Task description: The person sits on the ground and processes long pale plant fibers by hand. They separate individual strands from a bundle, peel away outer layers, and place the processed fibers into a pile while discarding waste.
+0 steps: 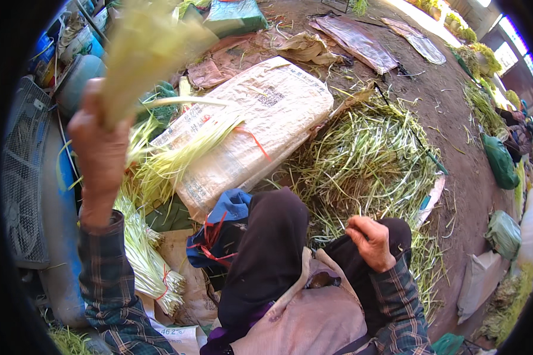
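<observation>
My left hand (101, 153) is raised at the left, gripping a motion-blurred bunch of yellow-green leafy stalks (146, 57). My right hand (371, 242) is by my right knee, its fingers curled together with nothing visible in them. Before me a stuffed woven plastic sack (253, 137) bears printing. Loose pale chive-like leaves (195, 157) and a red tie strip (255, 142) lie across it. To the left of my knees are bundles of pale stalks (149, 262), one bound with a red tie. More red strips (213, 242) hang over blue cloth (231, 206) beside my left knee.
A heap of loose green trimmings (368, 164) spreads on the dirt floor right of the sack. At the left are a blue cylindrical tank (62, 222), a mesh panel (24, 177) and buckets (82, 46). Flattened sacks (355, 40) lie farther off. A person (517, 133) is at far right.
</observation>
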A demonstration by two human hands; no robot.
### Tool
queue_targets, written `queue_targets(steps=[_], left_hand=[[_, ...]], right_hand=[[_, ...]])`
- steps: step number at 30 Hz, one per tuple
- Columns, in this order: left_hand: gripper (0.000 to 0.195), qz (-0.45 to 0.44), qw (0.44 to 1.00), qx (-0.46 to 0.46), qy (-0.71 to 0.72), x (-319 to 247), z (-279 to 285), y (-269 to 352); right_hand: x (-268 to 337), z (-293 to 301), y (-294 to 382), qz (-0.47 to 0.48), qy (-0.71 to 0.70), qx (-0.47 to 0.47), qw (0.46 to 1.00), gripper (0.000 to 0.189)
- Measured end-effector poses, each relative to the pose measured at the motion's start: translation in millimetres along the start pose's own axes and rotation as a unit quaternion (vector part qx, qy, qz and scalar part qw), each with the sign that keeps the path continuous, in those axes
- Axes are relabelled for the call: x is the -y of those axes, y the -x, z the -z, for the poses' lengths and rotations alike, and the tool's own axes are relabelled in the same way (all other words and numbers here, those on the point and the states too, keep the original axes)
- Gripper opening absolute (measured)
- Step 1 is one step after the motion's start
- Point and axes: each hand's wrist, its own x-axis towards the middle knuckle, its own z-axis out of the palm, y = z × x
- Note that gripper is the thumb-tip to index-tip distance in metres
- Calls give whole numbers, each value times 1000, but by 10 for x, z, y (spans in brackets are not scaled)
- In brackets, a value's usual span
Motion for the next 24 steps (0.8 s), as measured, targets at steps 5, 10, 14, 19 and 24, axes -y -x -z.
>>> queue_targets(steps=[5, 10, 14, 19, 24], left_hand=[[22, 89, 958, 231, -143, 515, -1318, 453], [35, 216, 920, 321, -62, 850, -2566, 965], [49, 218, 895, 378, -90, 919, -3097, 1138], [64, 128, 914, 381, -58, 1058, -3267, 1290], [70, 98, 927, 345, -107, 1108, -3302, 1403]], right_hand=[[-39, -114, -188, 9, 13, 91, 996, 17], [-107, -189, -355, -26, 16, 176, 984, 21], [-138, -247, -464, -31, 14, 225, 974, 22], [-120, -260, -562, -43, -14, 247, 968, 23], [-139, -249, -555, -34, -16, 266, 963, 26]])
